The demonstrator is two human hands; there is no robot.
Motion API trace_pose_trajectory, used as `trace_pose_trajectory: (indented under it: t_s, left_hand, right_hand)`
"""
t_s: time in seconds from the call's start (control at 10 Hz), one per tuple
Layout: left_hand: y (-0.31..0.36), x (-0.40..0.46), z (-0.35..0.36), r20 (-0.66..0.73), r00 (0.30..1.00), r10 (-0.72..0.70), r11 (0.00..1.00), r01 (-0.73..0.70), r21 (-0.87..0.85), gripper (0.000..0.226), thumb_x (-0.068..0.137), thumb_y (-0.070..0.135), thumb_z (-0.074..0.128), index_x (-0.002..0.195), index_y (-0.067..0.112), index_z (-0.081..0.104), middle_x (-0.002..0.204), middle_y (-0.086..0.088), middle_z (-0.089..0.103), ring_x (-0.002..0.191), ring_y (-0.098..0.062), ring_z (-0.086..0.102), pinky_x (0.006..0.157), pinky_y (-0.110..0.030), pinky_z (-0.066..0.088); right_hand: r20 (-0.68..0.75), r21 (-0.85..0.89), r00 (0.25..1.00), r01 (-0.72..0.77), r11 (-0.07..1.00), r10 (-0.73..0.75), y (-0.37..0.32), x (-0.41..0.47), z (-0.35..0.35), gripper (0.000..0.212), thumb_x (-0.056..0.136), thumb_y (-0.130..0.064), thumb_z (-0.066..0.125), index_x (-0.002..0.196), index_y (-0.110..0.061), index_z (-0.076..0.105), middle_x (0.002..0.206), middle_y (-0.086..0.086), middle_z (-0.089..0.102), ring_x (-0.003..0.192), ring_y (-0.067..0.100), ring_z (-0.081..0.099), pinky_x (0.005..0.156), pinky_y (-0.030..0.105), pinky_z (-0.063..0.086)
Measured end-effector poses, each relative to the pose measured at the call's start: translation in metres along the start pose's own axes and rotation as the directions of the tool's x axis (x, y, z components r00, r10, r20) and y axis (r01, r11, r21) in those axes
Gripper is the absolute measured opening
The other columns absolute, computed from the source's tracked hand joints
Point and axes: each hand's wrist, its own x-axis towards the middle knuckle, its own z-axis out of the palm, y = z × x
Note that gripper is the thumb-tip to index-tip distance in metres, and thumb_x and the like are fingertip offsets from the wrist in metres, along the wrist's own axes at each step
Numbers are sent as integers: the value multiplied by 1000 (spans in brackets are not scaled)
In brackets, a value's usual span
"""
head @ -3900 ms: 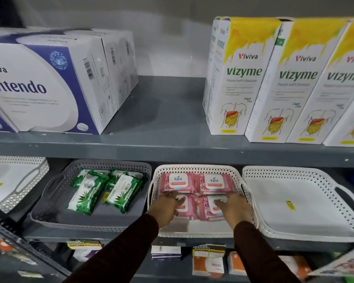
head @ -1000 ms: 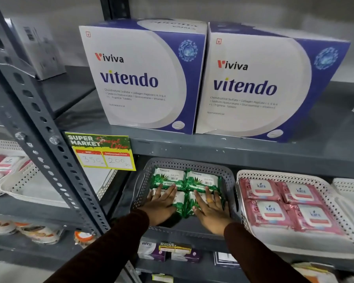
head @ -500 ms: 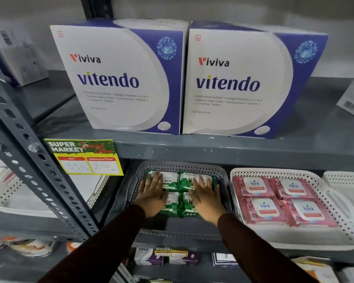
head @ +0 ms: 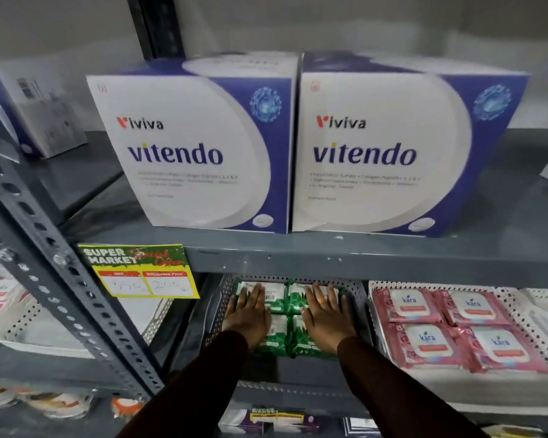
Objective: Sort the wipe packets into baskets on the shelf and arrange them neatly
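Observation:
Several green wipe packets (head: 287, 320) lie flat in two rows inside a grey perforated basket (head: 359, 292) on the middle shelf. My left hand (head: 249, 314) rests flat on the left packets with its fingers spread. My right hand (head: 325, 314) lies flat on the right packets in the same way. Neither hand grips anything. To the right, a white perforated basket (head: 519, 298) holds several pink kara wipe packets (head: 453, 330) laid flat in two rows.
Two large Vitendo boxes (head: 361, 147) stand on the shelf above. A yellow price tag (head: 140, 270) hangs from that shelf's edge. A slotted grey upright (head: 64, 289) crosses at left, with a white basket (head: 10, 317) behind it. Small boxes (head: 266, 420) sit on the shelf below.
Both hands have slid farther back over the green packets, toward the rear of the grey basket. The camera has tilted up and the view has moved closer.

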Motion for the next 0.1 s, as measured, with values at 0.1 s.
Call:
trace_pose_trajectory:
  t_s: [0.1]
  left_hand:
    - [18,-23,1,-135,988,74,992,-59,115,60,105,37,18,153,9,-4,159,-4,-12,147,-27,-7,118,-43,-1]
  right_hand:
    - [-52,-31,994,96,995,-97,-2,-17,-9,63,104,-47,16,159,-23,-4,165,0,-15,152,30,-17,121,50,-16]
